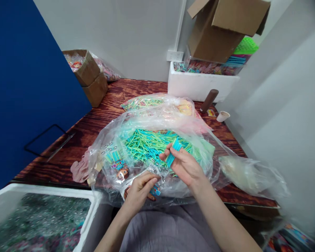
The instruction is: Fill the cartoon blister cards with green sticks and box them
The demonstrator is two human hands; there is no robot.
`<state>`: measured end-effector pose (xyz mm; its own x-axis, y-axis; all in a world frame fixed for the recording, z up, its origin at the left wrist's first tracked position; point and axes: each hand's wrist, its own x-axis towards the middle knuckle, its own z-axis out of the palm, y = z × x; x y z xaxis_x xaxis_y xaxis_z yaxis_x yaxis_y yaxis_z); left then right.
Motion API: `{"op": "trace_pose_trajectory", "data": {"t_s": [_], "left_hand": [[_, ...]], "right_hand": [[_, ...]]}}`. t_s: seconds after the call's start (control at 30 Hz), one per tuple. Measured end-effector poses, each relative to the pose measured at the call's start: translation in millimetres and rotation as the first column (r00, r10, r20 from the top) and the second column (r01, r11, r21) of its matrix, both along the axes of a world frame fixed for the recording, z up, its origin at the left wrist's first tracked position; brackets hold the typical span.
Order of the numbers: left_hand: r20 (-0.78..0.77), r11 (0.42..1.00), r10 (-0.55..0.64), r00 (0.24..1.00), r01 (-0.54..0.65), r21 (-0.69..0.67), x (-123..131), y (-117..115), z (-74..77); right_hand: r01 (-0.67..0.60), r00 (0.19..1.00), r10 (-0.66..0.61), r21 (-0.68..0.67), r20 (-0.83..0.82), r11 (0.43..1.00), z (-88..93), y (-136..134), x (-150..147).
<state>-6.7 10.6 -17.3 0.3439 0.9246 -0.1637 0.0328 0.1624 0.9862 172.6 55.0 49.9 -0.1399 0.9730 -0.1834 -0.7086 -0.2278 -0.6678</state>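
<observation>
My right hand [186, 166] is closed around a small bundle of thin blue and green sticks [175, 148], raised over a clear plastic bag [105, 136]. Inside the open bag lies a large heap of the same kind of sticks [147, 143]. My left hand [141, 189] is low at the bag's near side, thumb and fingers pressed together; what they pinch, if anything, is hidden. Partly under that hand is a printed cartoon figure [155, 190]. Left of it, another cartoon figure [120, 169] lies with green and blue strips and several small metal rings [110, 147].
A white foam box [94, 199] stands at the near left. Pink gloves or cloth [80, 169] and tweezers [60, 147] lie on the left. Behind are filled bags [157, 101], a brown cylinder [209, 100], a paper cup [223, 116] and a foam box [202, 84] under cartons.
</observation>
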Motion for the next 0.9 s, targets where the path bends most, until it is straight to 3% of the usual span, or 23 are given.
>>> {"op": "trace_pose_trajectory", "data": {"t_s": [0.17, 0.43, 0.7, 0.9], "left_hand": [[0.015, 0.998, 0.05, 0.999, -0.051, 0.048, 0.7, 0.0, 2.2], [0.041, 0.987, 0.088, 0.995, -0.081, -0.136, 4.4, -4.4, -3.2], [0.006, 0.989, 0.145, 0.989, -0.145, -0.028, 5.3, -5.9, 3.5], [0.015, 0.985, 0.17, 0.985, -0.17, 0.026, 5.7, -7.4, -0.7]], "right_hand": [[-0.023, 0.998, 0.021, 0.024, 0.062, 0.999, -9.2, -9.6, -11.7], [-0.005, 0.997, 0.001, 0.064, 0.073, 0.998, -17.1, -27.5, -9.8], [-0.011, 0.988, -0.011, 0.142, 0.153, 0.99, -14.9, -34.6, -9.5], [-0.21, 0.906, 0.163, 0.08, 0.392, 0.974, -16.7, -42.5, -13.0]]}}
